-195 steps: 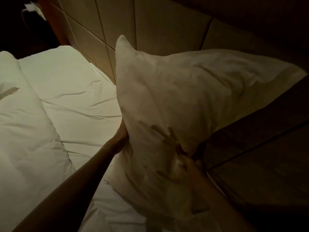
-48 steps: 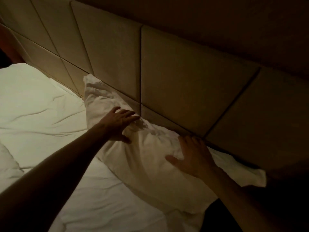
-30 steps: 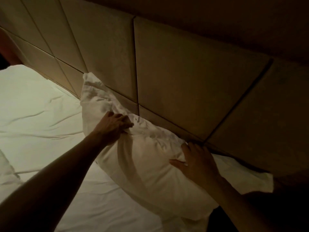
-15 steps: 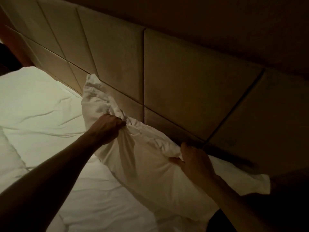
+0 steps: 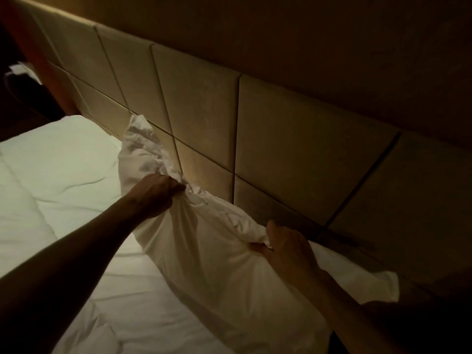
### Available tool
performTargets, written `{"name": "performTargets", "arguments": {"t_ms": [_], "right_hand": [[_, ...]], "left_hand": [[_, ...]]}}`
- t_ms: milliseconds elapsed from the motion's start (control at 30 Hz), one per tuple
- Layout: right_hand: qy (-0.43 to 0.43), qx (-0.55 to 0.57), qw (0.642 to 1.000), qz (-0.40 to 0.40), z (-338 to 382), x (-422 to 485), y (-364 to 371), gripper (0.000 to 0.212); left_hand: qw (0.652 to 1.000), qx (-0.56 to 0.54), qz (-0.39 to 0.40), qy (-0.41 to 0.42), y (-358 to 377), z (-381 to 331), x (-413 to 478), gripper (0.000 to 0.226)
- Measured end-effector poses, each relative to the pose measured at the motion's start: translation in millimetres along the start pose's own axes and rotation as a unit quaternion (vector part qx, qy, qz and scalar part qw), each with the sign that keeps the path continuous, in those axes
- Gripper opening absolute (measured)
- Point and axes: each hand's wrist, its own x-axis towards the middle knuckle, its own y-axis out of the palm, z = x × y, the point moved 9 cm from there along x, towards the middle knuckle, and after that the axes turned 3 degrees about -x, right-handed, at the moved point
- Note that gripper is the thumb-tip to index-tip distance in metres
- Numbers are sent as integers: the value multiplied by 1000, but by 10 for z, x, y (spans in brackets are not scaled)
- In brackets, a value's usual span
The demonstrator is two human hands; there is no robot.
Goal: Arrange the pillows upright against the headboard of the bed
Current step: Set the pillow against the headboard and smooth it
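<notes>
A white pillow (image 5: 212,272) leans on its long edge against the padded beige headboard (image 5: 293,154), at the right side of the bed. My left hand (image 5: 155,192) is closed on a bunch of fabric at the pillow's top edge, left of centre. My right hand (image 5: 286,249) pinches the same top edge further right. The pillow's left corner sticks up along the headboard, and its right corner droops toward the dark floor side. No other pillow is in view.
The white duvet (image 5: 58,175) covers the bed to the left and below. A dark bedside area with a pale object (image 5: 20,70) lies at the far left. The bed's right edge drops into shadow at lower right.
Both hands went from lying flat on the pillow to gripping its top edge, and they have lifted that edge higher against the headboard. The view has shifted right.
</notes>
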Motion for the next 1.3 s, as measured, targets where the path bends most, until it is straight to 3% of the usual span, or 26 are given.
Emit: {"name": "performTargets", "arguments": {"t_ms": [333,533,767,1033,1200,1300], "right_hand": [[-2,26,998,52,95,194,247,61],[25,-30,997,71,-169,343,548,73],[5,-162,986,23,-402,615,829,56],[28,-164,986,-29,-630,630,676,54],[16,-154,988,-13,-645,682,719,50],[8,-134,991,-27,-593,698,770,50]], "left_hand": [[1000,-11,3,-22,289,248,29,43],[999,-32,-1,-14,616,200,358,44],[997,-71,-28,-33,901,111,853,42],[990,-88,-104,21,815,-59,1183,39],[996,-82,-32,-15,889,-74,1297,40],[998,-46,-32,-13,980,-75,1214,43]]}}
